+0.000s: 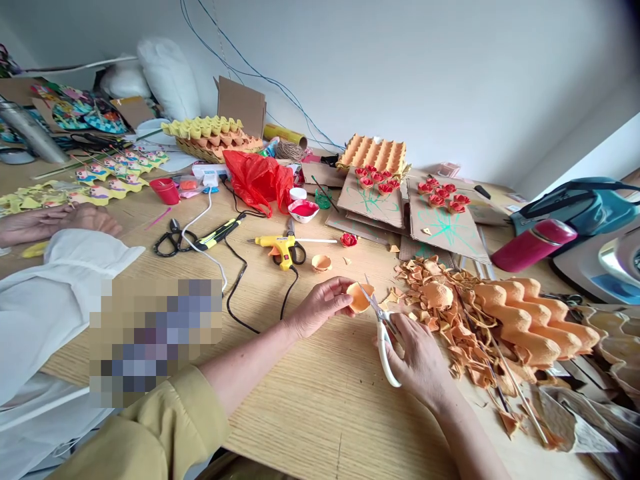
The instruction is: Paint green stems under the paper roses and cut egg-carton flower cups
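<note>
Near the middle of the table, my left hand (320,308) pinches a small orange egg-carton cup (359,298) by its left edge. My right hand (417,360) holds white-handled scissors (386,347), whose blades point up and left and meet the cup's right side. Another orange cup (321,263) sits on the wood behind my left hand. Beyond it are a yellow glue gun (280,249) and a red-painted paper flower (349,239). Orange carton scraps (463,333) are heaped to the right of my right hand.
At the right are an orange egg tray (530,320) and a red bottle (534,245). Cardboard sheets (447,230) with red flowers stand behind. A red bag (260,180) and a bowl of red paint (303,211) lie mid-table. Another person's hands (75,219) are at left.
</note>
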Available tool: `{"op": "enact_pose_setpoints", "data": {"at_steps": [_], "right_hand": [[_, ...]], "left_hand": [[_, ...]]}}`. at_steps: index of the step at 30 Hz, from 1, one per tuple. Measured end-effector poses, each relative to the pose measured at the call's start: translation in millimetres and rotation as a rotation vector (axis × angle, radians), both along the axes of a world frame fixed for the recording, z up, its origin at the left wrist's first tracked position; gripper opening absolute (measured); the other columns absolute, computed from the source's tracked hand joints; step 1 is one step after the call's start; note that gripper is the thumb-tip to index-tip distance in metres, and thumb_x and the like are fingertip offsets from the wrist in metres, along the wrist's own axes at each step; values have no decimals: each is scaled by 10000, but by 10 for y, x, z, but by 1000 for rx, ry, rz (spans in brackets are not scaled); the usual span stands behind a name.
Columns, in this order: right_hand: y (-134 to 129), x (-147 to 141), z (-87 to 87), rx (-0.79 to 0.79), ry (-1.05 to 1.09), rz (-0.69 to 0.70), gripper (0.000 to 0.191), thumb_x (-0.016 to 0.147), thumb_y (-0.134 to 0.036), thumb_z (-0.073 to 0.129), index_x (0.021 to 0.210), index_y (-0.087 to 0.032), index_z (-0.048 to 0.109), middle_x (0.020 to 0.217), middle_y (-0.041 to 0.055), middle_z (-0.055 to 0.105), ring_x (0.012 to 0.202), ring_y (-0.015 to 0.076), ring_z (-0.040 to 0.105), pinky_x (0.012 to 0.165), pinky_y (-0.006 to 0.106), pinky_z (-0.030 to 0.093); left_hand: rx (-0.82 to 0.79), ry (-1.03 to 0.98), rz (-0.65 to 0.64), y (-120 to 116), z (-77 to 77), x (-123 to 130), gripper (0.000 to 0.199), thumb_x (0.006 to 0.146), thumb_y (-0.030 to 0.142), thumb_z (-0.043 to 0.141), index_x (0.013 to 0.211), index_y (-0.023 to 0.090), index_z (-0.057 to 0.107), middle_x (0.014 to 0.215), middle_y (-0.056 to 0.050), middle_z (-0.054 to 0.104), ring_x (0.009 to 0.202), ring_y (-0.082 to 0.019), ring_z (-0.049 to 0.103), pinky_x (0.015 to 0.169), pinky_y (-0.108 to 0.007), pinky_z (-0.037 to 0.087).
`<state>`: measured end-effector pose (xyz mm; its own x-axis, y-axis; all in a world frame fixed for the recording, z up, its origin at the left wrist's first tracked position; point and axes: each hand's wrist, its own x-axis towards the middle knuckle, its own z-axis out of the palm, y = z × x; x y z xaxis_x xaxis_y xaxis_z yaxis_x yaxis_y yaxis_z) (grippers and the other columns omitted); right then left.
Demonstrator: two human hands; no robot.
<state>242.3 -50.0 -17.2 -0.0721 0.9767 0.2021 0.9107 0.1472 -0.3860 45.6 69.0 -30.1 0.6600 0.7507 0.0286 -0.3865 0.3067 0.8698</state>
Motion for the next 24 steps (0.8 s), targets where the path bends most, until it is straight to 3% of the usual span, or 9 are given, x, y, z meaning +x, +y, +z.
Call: {"op": "enact_pose_setpoints", "data": {"at_steps": [5, 10, 24], "right_hand": [[-3, -7, 2, 14, -18, -4, 108, 905, -309, 496, 844, -238, 442, 805, 20, 585, 752, 204, 532, 767, 338, 383], [-2, -19, 11, 3, 1, 17, 170, 908, -297, 490, 780, -244, 393, 722, -4, 562, 679, 179, 505, 745, 335, 371], [-20, -25, 27, -4, 108, 16, 336, 942, -414, 476, 688, -250, 329, 599, -34, 466, 575, 146, 402, 620, 298, 327]], "left_hand": [[56, 43, -23, -8, 14, -3, 481, 693, 437, 861, 1035, 150, 680, 1010, -75, 684, 852, -165, 629, 720, -287, 550], [77, 46, -30, -12, 30, -12, 452, 701, 425, 858, 1021, 152, 693, 1014, -75, 673, 888, -173, 621, 731, -287, 558], [-54, 9, -22, -2, -2, -11, 482, 690, 446, 858, 1046, 160, 704, 971, -65, 696, 824, -161, 638, 722, -279, 528]]}}
